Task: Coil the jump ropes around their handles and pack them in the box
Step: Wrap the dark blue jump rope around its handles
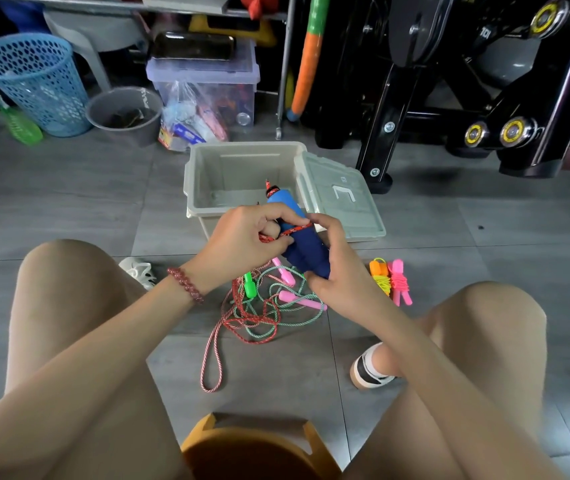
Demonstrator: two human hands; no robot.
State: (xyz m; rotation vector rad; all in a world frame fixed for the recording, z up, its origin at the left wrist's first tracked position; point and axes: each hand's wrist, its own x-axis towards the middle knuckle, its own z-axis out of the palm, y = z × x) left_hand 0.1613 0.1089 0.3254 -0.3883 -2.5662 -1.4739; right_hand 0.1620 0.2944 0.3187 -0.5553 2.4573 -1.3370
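My right hand [332,268] grips a pair of blue foam jump-rope handles [302,244], held upright in front of the open grey box [207,178]. My left hand [248,233] pinches the red-and-white rope [295,230] and holds one turn of it across the handles. The rest of that rope trails down into a loose tangle [252,313] on the floor, mixed with a green-and-white rope with pink handles [302,301] and a green handle [249,285]. Two coiled ropes, one orange-yellow [380,273] and one pink [399,282], lie to the right.
The box's hinged lid [342,199] lies open to the right. Black gym equipment [449,98] stands behind it. A blue basket [34,81], grey bucket [124,112] and clear storage bin [207,81] sit at the back left. I sit on a yellow stool [252,448], knees on both sides.
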